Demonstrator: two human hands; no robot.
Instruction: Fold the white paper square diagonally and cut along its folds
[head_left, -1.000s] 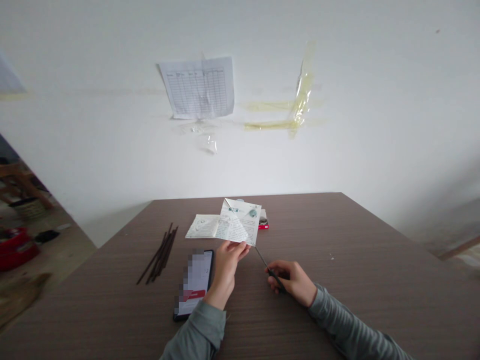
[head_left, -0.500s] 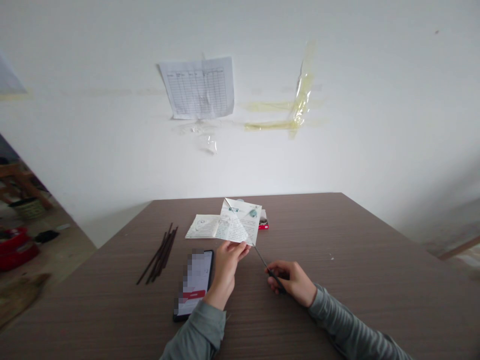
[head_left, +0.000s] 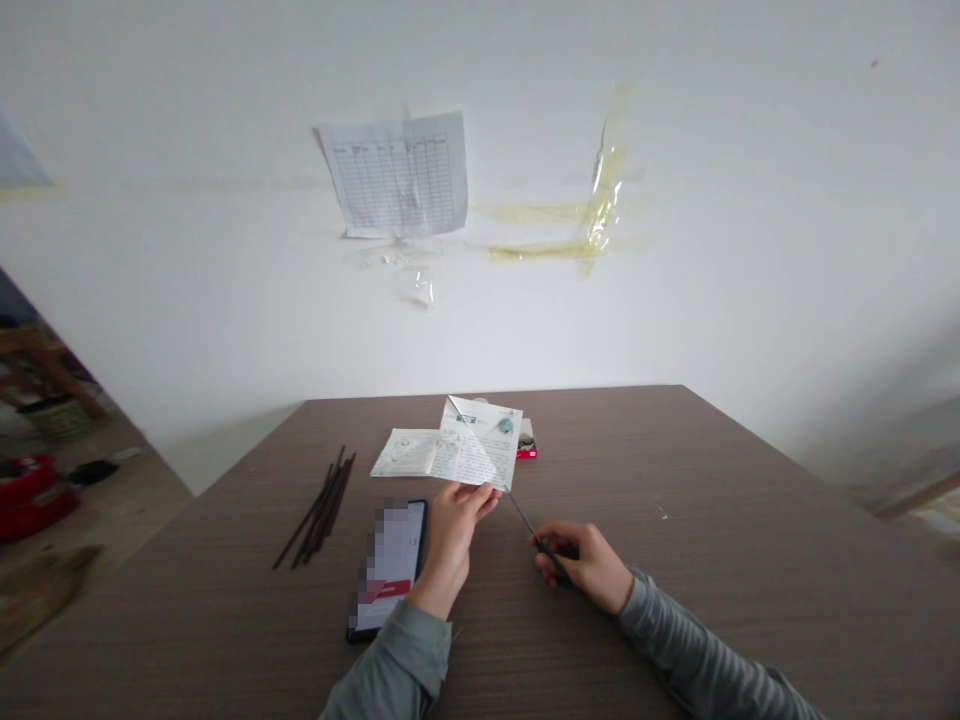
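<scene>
My left hand [head_left: 453,525] grips the lower edge of a printed paper square [head_left: 487,440] between thumb and fingers, holding it above the table. A slanting line crosses the paper from its upper left corner toward the bottom. My right hand [head_left: 581,562] is closed around a thin tool [head_left: 523,513] with a black handle and a slim metal shaft. The shaft's far end meets the paper's lower right corner; whether it continues behind the sheet, I cannot tell. Beneath and left of the held square lies another printed sheet [head_left: 401,453], creased. A small red-edged box [head_left: 528,442] shows partly behind the square.
A phone [head_left: 394,570] with a lit screen lies beside my left wrist. Farther left, several dark thin sticks [head_left: 322,510] rest in a loose bunch on the brown table [head_left: 720,560]. The white wall [head_left: 540,340] rises behind, with a taped sheet [head_left: 401,180].
</scene>
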